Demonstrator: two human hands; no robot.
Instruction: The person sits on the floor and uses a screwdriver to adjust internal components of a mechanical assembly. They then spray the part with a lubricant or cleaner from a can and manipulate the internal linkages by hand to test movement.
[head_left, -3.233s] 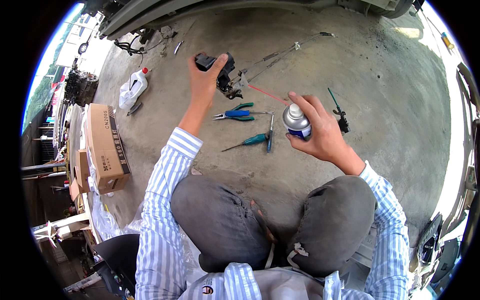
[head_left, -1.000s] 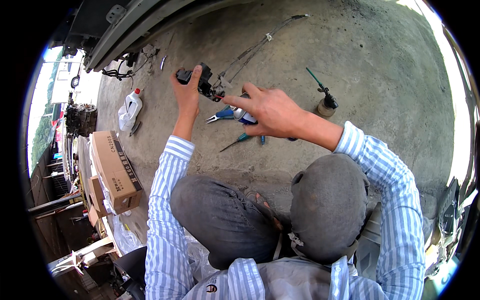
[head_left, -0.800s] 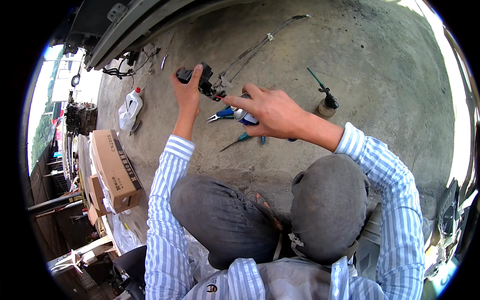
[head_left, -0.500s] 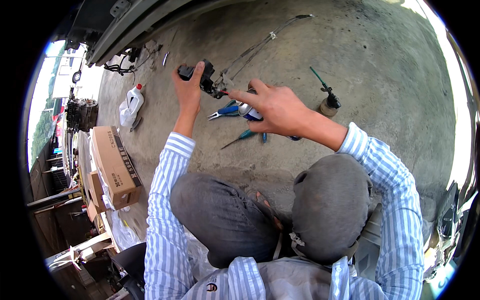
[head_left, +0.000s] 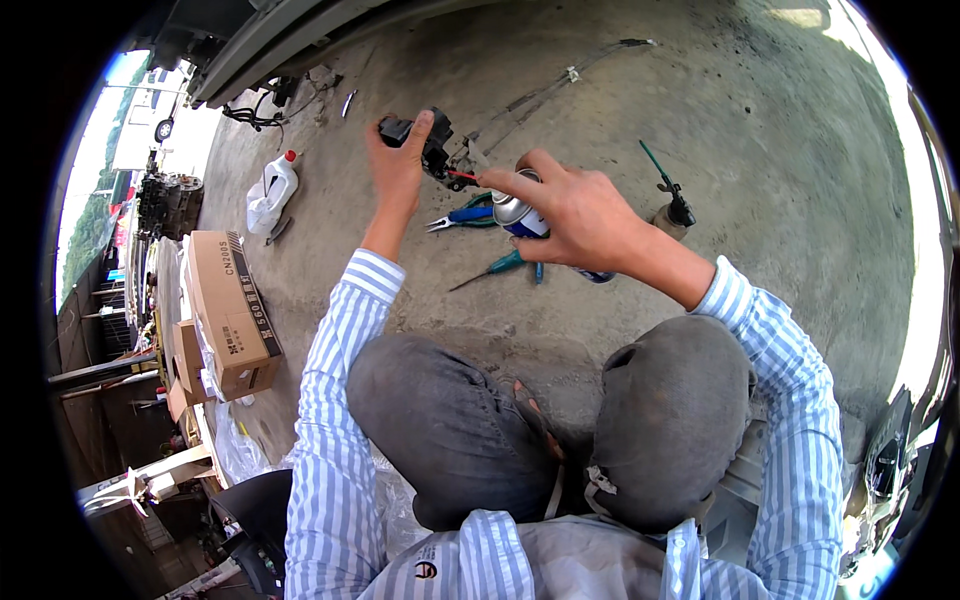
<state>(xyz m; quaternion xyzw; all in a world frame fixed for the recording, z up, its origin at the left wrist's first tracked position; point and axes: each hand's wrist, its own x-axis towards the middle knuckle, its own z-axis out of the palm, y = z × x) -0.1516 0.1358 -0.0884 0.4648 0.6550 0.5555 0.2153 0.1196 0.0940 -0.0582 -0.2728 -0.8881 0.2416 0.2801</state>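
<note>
My left hand (head_left: 398, 178) is closed around a black door latch assembly (head_left: 437, 152), held above the concrete floor with its thumb on top. Two thin cables (head_left: 522, 105) trail from the latch toward the far side. A spray can (head_left: 517, 212) with a silver top and blue-and-white body is gripped in my right hand (head_left: 590, 215), its index finger over the nozzle. From the nozzle a red straw (head_left: 462, 175) points left, its tip at the latch's metal end. Beneath the can lie pliers (head_left: 468, 214) with blue handles and a teal-handled screwdriver (head_left: 502, 265), partly hidden.
An oil can (head_left: 674, 214) with a green spout stands on the right. At left are a white jug (head_left: 270, 198) with a red cap and a large cardboard box (head_left: 230, 320). A vehicle's edge (head_left: 270, 45) hangs over the far left. My knees (head_left: 675, 410) are close below.
The view has shifted slightly, so the floor things sit a little differently in it. Both hands keep their holds, and the straw stays at the latch.
</note>
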